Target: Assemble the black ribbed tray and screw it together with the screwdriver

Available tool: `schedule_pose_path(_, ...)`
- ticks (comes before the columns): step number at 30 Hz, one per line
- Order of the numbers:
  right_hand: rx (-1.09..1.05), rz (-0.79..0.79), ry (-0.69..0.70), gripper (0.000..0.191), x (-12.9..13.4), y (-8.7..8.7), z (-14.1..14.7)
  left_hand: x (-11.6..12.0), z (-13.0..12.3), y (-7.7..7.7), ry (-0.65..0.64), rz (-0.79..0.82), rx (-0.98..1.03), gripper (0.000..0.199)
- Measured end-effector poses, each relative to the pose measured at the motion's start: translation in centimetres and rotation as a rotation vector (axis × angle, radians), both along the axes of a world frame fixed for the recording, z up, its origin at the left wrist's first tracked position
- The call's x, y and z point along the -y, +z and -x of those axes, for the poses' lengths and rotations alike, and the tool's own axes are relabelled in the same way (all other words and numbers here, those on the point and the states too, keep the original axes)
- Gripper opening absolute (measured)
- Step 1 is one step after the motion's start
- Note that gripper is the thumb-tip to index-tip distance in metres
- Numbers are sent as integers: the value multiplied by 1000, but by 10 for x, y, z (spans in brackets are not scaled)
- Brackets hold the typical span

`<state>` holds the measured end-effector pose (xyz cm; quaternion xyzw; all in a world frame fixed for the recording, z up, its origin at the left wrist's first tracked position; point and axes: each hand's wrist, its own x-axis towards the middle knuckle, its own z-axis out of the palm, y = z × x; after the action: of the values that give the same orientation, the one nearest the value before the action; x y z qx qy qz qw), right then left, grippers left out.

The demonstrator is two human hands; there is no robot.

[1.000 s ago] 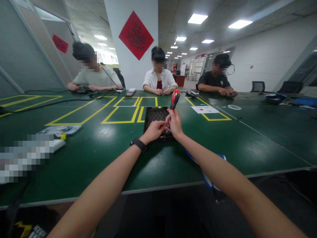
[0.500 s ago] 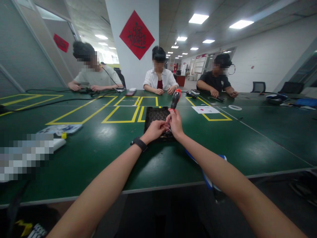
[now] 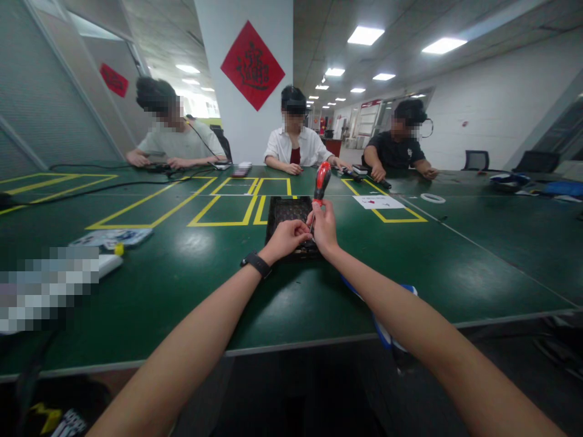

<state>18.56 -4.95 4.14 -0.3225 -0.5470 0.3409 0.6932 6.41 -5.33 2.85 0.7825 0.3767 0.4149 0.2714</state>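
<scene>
A screwdriver (image 3: 322, 183) with a red and black handle stands nearly upright, its handle pointing up. My right hand (image 3: 325, 229) is closed around it below the handle, on the metal shaft. My left hand (image 3: 288, 237) is pinched close to the lower end of the shaft; whatever its fingertips hold is too small or hidden to make out. Both hands are over a black plastic crate (image 3: 273, 213) with a patterned floor. The screwdriver's tip is concealed between my fingers.
Yellow tape outlines (image 3: 248, 209) mark the green table (image 3: 195, 291). A white paper sheet (image 3: 378, 202) and a white ring (image 3: 432, 198) lie to the right. A blue and white item (image 3: 407, 290) is under my right forearm. Three people sit opposite, with black cables (image 3: 104, 184) at the left.
The screwdriver's handle has shifted slightly, while my hands stay almost in place. Across the table, the person in white has reached one hand out toward the small items at the right.
</scene>
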Motion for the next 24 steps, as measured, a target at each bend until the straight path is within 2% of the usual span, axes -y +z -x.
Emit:
schedule_pose_path(5,-29,57,103,26,-3,0,0,4,-2,3,-24,-38,-54,12)
schedule_pose_path(12,-17,10,11,25,-1,0,0,0,-1,-1,5,-32,-17,18)
schedule_pose_path(16,-16,22,22,24,-1,1,1,-1,0,-2,30,-29,-7,23)
schedule_pose_path(24,-42,40,43,20,-1,1,1,2,-1,0,17,-12,4,19)
